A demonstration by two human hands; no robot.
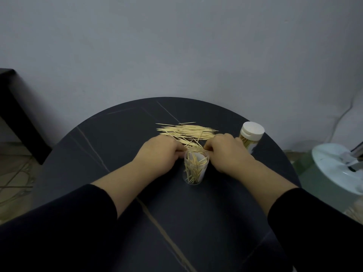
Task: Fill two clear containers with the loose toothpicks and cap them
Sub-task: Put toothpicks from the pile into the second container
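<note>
- An open clear container (195,167) stands upright in the middle of a round dark table (117,146). It has no lid on. There are toothpicks inside it, leaning every which way.
- The left hand (160,155) is just to the left of the open clear container, up by its rim. Its fingers are curled in.
- The right hand (225,153) is just to the right of the open clear container, also by the rim. Its fingers are curled in too.
- The two hands pinch a small bunch of toothpicks (194,148) between them. The bunch lies flat, right over the mouth of the open clear container.
- The loose toothpicks (186,131) lie in a flat pile on the table, just behind the open clear container.
- A capped container (247,143) stands behind and to the right of the open clear container, past the right hand. It has a white cap (253,130) on top and toothpicks inside.
- Black sleeves (88,222) cover both arms, in front of the open clear container.
- A white round base (334,171) sits on the floor, far to the right of the open clear container.
</note>
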